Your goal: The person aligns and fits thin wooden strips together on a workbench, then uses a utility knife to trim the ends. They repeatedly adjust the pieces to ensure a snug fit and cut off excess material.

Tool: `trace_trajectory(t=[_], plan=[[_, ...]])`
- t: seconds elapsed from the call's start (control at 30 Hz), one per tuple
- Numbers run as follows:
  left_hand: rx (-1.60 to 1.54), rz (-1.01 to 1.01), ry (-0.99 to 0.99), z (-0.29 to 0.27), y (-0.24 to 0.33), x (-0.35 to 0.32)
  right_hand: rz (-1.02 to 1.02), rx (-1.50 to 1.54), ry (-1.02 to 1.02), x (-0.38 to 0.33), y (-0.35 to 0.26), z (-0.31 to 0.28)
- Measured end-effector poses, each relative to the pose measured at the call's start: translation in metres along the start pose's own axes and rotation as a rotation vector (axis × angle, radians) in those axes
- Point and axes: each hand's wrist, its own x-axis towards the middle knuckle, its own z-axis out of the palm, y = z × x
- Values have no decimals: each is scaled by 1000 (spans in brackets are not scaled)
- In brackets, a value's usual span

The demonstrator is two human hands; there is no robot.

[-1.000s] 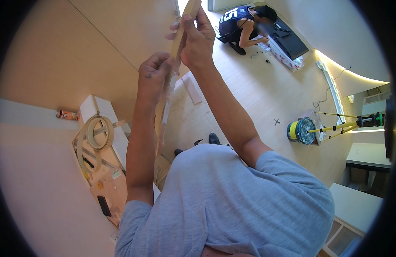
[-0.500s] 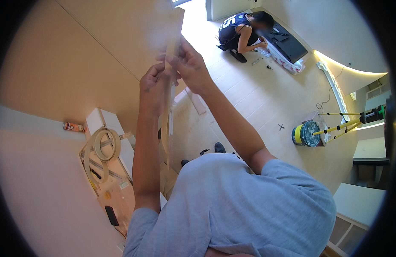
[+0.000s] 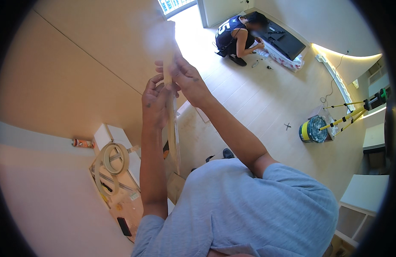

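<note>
A long, narrow cream strip [image 3: 172,137] hangs down between my forearms, with a whitish edge along its right side. My left hand [image 3: 156,105] holds it lower, its fingers closed round the strip. Just above, my right hand [image 3: 187,79] grips the same strip between thumb and fingers. The strip's upper part is blurred close to the camera, so its end and what it meets cannot be made out.
Left below, a cluttered board [image 3: 131,205] bears a coiled cream band [image 3: 126,160]. An orange canister [image 3: 82,143] lies beyond. A co-worker [image 3: 232,36] crouches by a black flat screen [image 3: 287,45]. To the right stand a bucket [image 3: 311,129] and yellow tripod [image 3: 341,122].
Both hands still hold the strip; the right hand has come slightly lower. The strip's upper end appears lower in the picture. My view has shifted, moving the board and coil rightward and down.
</note>
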Motion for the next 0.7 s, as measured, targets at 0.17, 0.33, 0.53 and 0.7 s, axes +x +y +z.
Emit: trace_trajectory(t=[0.17, 0.33, 0.53, 0.7], plan=[[1, 6, -51, -4, -4, -3, -113, -316, 141, 2, 0, 1], [48, -16, -69, -2, -10, -4, -47, -193, 199, -1, 9, -2], [100, -30, -152, -6, -9, -9, -75, 329, 58, 12, -5, -17], [70, -88, -189, -13, -19, -10, -292, 83, 275, 22, -4, -11]])
